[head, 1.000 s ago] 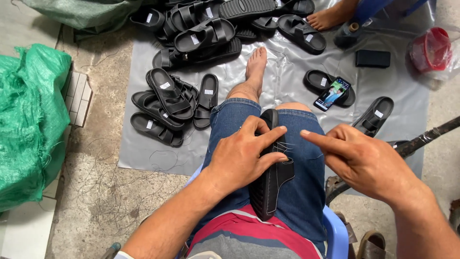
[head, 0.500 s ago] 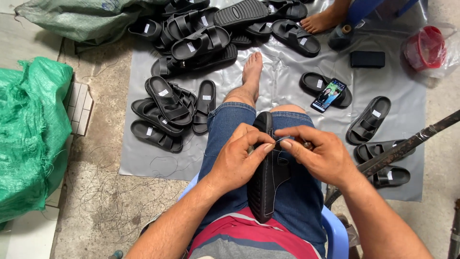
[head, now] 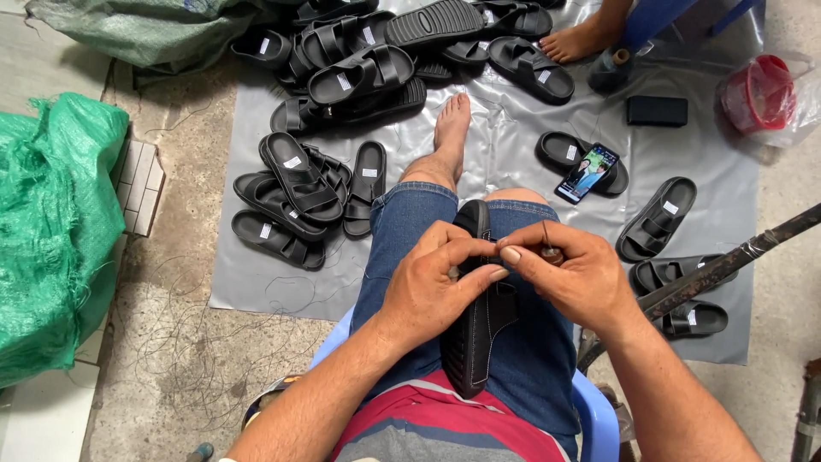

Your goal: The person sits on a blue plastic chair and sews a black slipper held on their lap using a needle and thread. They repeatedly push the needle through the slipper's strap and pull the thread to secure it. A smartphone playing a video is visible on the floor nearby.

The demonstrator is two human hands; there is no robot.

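Both forearms were bare, no sleeves reaching the wrists, no watch, rings or gloves visible. Left hand (head: 432,287) and right hand (head: 575,275) were bare too, short trimmed nails, dark hair along both forearms. Torso wore a knit shirt with broad horizontal bands (head: 428,428): red band on top near the waist, grey band below it toward the camera, thin darker line between them. Legs wore blue denim shorts (head: 530,359), mid-wash, hems frayed just above the knee, visible seam stitching. One lower leg was bare below the hem, ending in a bare foot (head: 451,124), no footwear on it.
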